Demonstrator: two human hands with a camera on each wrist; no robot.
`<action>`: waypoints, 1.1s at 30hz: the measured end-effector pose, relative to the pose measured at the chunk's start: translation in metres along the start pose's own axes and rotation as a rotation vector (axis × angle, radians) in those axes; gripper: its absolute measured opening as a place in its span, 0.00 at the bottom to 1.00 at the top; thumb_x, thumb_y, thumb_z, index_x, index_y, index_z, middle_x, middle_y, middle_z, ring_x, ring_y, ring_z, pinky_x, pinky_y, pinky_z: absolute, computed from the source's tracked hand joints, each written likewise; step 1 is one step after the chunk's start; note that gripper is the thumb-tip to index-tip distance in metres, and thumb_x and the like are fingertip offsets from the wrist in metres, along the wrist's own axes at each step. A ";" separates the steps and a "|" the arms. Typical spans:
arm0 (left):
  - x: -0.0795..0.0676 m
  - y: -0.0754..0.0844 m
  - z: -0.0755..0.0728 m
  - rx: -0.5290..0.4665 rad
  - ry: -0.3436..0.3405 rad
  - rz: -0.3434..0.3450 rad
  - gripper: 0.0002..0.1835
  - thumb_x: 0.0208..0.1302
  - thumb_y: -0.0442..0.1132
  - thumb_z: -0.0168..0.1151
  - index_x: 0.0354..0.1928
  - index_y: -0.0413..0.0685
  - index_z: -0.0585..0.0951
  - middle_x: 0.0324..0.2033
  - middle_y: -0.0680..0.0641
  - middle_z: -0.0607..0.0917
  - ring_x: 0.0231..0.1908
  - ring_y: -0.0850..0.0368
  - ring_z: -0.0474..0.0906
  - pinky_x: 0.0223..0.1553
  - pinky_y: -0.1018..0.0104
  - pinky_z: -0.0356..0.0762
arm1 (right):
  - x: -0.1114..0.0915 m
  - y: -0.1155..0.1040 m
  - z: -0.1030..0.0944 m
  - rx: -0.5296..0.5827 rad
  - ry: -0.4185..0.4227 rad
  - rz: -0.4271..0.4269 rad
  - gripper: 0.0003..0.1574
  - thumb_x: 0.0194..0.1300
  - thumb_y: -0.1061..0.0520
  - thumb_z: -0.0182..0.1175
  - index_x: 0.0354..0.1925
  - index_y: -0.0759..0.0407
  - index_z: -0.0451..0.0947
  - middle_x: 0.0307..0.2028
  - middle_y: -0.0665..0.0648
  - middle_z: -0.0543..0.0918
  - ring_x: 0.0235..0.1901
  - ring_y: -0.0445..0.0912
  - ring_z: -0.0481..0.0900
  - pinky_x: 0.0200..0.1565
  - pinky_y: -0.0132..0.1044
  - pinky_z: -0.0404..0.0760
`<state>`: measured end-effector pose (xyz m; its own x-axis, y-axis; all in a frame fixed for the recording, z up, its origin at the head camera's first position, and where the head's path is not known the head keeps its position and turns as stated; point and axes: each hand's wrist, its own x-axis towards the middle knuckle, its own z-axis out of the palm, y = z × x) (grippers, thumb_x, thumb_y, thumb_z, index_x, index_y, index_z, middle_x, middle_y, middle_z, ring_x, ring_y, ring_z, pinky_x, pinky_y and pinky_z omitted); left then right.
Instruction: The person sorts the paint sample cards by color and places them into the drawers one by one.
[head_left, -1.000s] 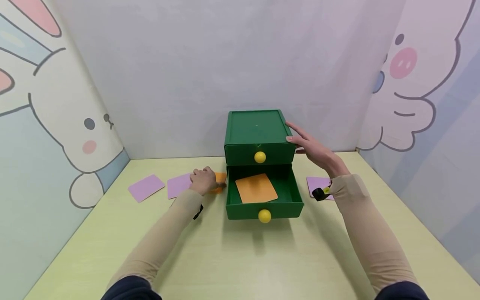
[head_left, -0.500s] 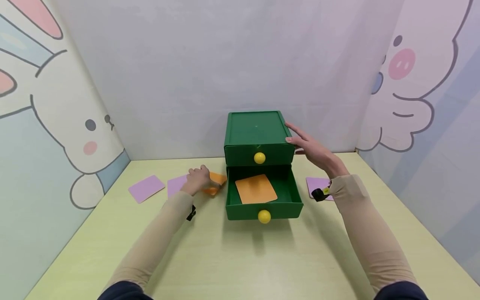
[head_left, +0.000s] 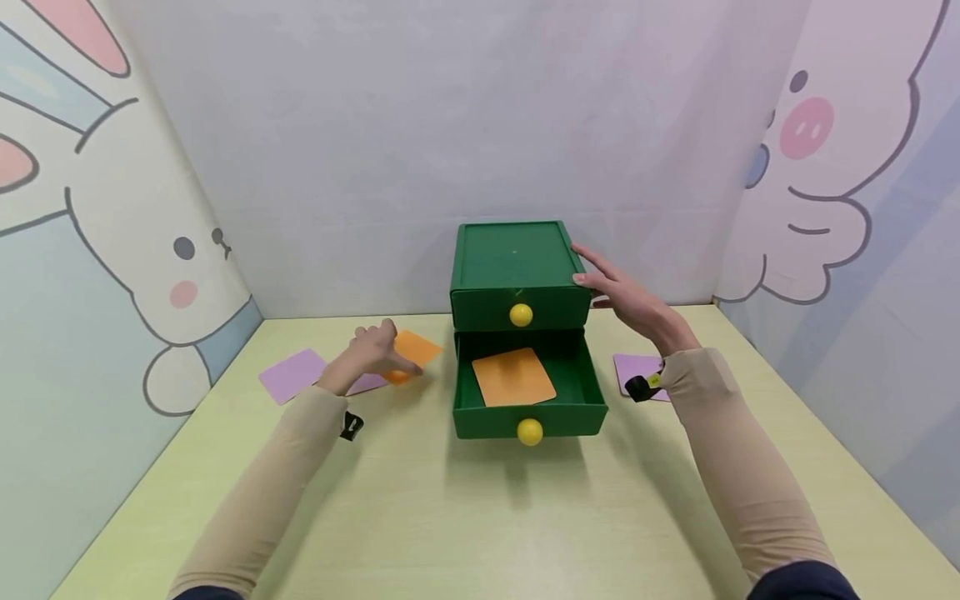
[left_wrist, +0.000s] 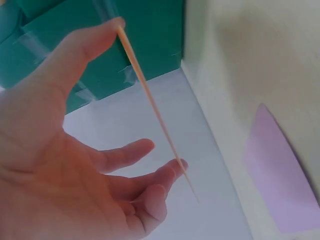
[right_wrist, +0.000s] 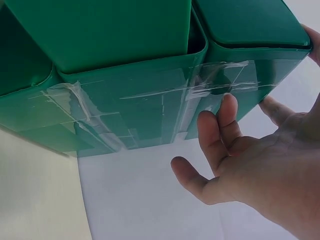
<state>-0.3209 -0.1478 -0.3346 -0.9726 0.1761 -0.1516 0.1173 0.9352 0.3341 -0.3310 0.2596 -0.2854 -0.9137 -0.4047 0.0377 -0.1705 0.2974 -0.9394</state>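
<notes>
My left hand [head_left: 367, 352] holds an orange card [head_left: 414, 348] above the table, left of a green drawer cabinet [head_left: 513, 254]. In the left wrist view the card [left_wrist: 150, 100] is nearly edge-on, between my thumb tip and fingertips. Below the cabinet's top drawer, a green drawer [head_left: 480, 423] with a yellow knob [head_left: 529, 432] is pulled out. Another orange card [head_left: 513, 377] lies tilted inside it. My right hand [head_left: 633, 304] rests at the cabinet's upper right edge, thumb at the front corner, index finger farther back; its other fingers show loosely bent in the right wrist view.
On the table left of the cabinet lie two purple cards [head_left: 291, 375], one partly covered by my left hand. A third purple card [head_left: 636, 372] lies to the right, below my right wrist. Walls with cartoon animals enclose the table's back and sides.
My left hand has lifted the orange card from the table beside the cabinet and moved left with it. The right hand stays at the cabinet's edge; the drawer has not moved.
</notes>
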 end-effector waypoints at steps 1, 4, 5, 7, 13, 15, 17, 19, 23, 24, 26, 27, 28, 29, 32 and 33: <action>-0.002 -0.002 -0.002 -0.005 0.002 0.010 0.46 0.47 0.59 0.73 0.57 0.33 0.66 0.52 0.32 0.76 0.50 0.36 0.64 0.46 0.49 0.71 | 0.000 0.000 0.000 0.001 0.000 -0.002 0.43 0.71 0.39 0.50 0.75 0.29 0.40 0.77 0.52 0.43 0.65 0.59 0.60 0.69 0.67 0.48; -0.009 -0.005 -0.006 -0.022 0.001 0.036 0.47 0.46 0.58 0.73 0.59 0.33 0.65 0.55 0.32 0.75 0.50 0.36 0.65 0.46 0.49 0.71 | 0.001 0.001 0.000 0.001 -0.001 -0.005 0.43 0.71 0.39 0.50 0.75 0.29 0.40 0.77 0.51 0.43 0.64 0.59 0.60 0.69 0.66 0.48; -0.012 -0.006 -0.007 -0.025 0.001 0.045 0.47 0.46 0.58 0.73 0.59 0.33 0.65 0.55 0.32 0.75 0.50 0.36 0.65 0.45 0.50 0.71 | 0.001 0.001 0.001 0.001 -0.001 -0.005 0.43 0.71 0.39 0.50 0.75 0.29 0.40 0.77 0.51 0.43 0.64 0.59 0.60 0.69 0.66 0.49; -0.017 -0.007 -0.010 -0.024 -0.007 0.058 0.47 0.46 0.58 0.74 0.59 0.33 0.65 0.53 0.31 0.76 0.48 0.37 0.65 0.44 0.52 0.72 | 0.001 0.002 0.001 0.002 -0.001 -0.006 0.43 0.71 0.39 0.50 0.75 0.29 0.40 0.77 0.50 0.42 0.64 0.59 0.60 0.69 0.66 0.49; -0.030 -0.007 -0.021 -0.027 -0.008 0.122 0.45 0.45 0.58 0.74 0.57 0.35 0.67 0.47 0.36 0.78 0.48 0.40 0.63 0.41 0.56 0.71 | 0.002 0.003 0.001 0.002 0.001 -0.008 0.42 0.72 0.40 0.50 0.75 0.28 0.40 0.77 0.51 0.43 0.65 0.58 0.60 0.69 0.66 0.48; -0.035 -0.006 -0.025 -0.022 0.010 0.170 0.44 0.45 0.57 0.75 0.57 0.37 0.68 0.48 0.37 0.78 0.48 0.41 0.63 0.42 0.57 0.70 | 0.001 0.002 0.000 0.002 0.004 -0.008 0.41 0.72 0.40 0.49 0.75 0.28 0.41 0.77 0.51 0.43 0.65 0.58 0.60 0.69 0.66 0.48; -0.040 -0.005 -0.029 -0.028 0.028 0.245 0.41 0.45 0.54 0.75 0.55 0.36 0.70 0.50 0.37 0.79 0.49 0.41 0.62 0.44 0.55 0.69 | 0.001 0.002 0.000 0.003 0.004 -0.010 0.41 0.72 0.40 0.49 0.75 0.28 0.40 0.77 0.52 0.43 0.66 0.58 0.60 0.69 0.66 0.48; -0.045 -0.004 -0.031 -0.021 0.047 0.324 0.38 0.45 0.52 0.76 0.53 0.37 0.72 0.52 0.37 0.79 0.50 0.41 0.62 0.47 0.53 0.67 | 0.000 0.002 0.000 0.004 0.002 -0.013 0.41 0.72 0.40 0.48 0.75 0.28 0.40 0.77 0.52 0.42 0.66 0.59 0.59 0.69 0.67 0.48; -0.054 -0.002 -0.034 -0.033 0.055 0.433 0.34 0.45 0.50 0.76 0.51 0.39 0.75 0.52 0.39 0.80 0.52 0.42 0.63 0.50 0.52 0.65 | -0.001 0.001 0.001 0.003 0.000 -0.015 0.41 0.73 0.41 0.48 0.75 0.29 0.39 0.77 0.52 0.40 0.67 0.59 0.58 0.69 0.67 0.48; -0.055 -0.002 -0.035 -0.043 0.047 0.444 0.33 0.45 0.50 0.76 0.50 0.41 0.75 0.52 0.41 0.80 0.52 0.42 0.63 0.50 0.52 0.66 | -0.001 0.001 0.001 0.002 0.000 -0.016 0.41 0.73 0.41 0.48 0.75 0.29 0.39 0.77 0.52 0.40 0.67 0.59 0.58 0.69 0.67 0.48; -0.058 -0.001 -0.037 -0.064 0.024 0.462 0.32 0.45 0.50 0.77 0.50 0.44 0.76 0.53 0.43 0.79 0.54 0.43 0.62 0.51 0.52 0.68 | -0.001 0.001 0.001 0.001 0.001 -0.015 0.41 0.73 0.41 0.48 0.75 0.30 0.39 0.77 0.52 0.41 0.67 0.59 0.58 0.69 0.67 0.48; -0.060 0.000 -0.038 -0.073 0.013 0.473 0.31 0.45 0.50 0.77 0.50 0.46 0.76 0.54 0.44 0.79 0.55 0.44 0.62 0.51 0.52 0.69 | -0.001 0.000 0.001 -0.001 0.002 -0.015 0.41 0.73 0.41 0.48 0.75 0.30 0.39 0.77 0.52 0.41 0.67 0.59 0.59 0.69 0.67 0.48; -0.061 0.001 -0.038 -0.076 0.003 0.483 0.31 0.45 0.50 0.77 0.50 0.48 0.76 0.55 0.45 0.78 0.56 0.44 0.62 0.52 0.51 0.69 | -0.001 0.000 0.001 -0.002 0.002 -0.016 0.41 0.73 0.41 0.48 0.75 0.30 0.39 0.77 0.53 0.41 0.66 0.59 0.59 0.69 0.67 0.48; -0.062 0.002 -0.039 -0.080 -0.005 0.494 0.30 0.45 0.50 0.77 0.50 0.49 0.76 0.55 0.46 0.77 0.56 0.45 0.61 0.53 0.50 0.69 | -0.001 0.000 0.001 -0.003 0.004 -0.017 0.41 0.73 0.41 0.48 0.75 0.30 0.39 0.77 0.53 0.42 0.66 0.59 0.59 0.69 0.67 0.48; -0.066 0.007 -0.041 -0.069 -0.020 0.530 0.30 0.44 0.51 0.77 0.50 0.52 0.76 0.58 0.47 0.76 0.57 0.46 0.61 0.53 0.50 0.68 | -0.001 0.000 0.001 -0.008 0.005 -0.018 0.42 0.73 0.40 0.48 0.75 0.30 0.39 0.77 0.53 0.42 0.66 0.59 0.59 0.69 0.67 0.49; -0.067 0.010 -0.042 -0.066 -0.024 0.542 0.30 0.44 0.51 0.78 0.50 0.52 0.76 0.58 0.47 0.75 0.57 0.47 0.61 0.53 0.50 0.68 | -0.001 0.000 0.001 -0.010 0.005 -0.018 0.42 0.73 0.40 0.48 0.75 0.30 0.39 0.77 0.53 0.42 0.66 0.59 0.59 0.69 0.67 0.49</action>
<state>-0.2630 -0.1634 -0.2820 -0.7716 0.6350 0.0376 0.5867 0.6876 0.4277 -0.3301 0.2589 -0.2863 -0.9122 -0.4058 0.0558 -0.1902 0.2989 -0.9351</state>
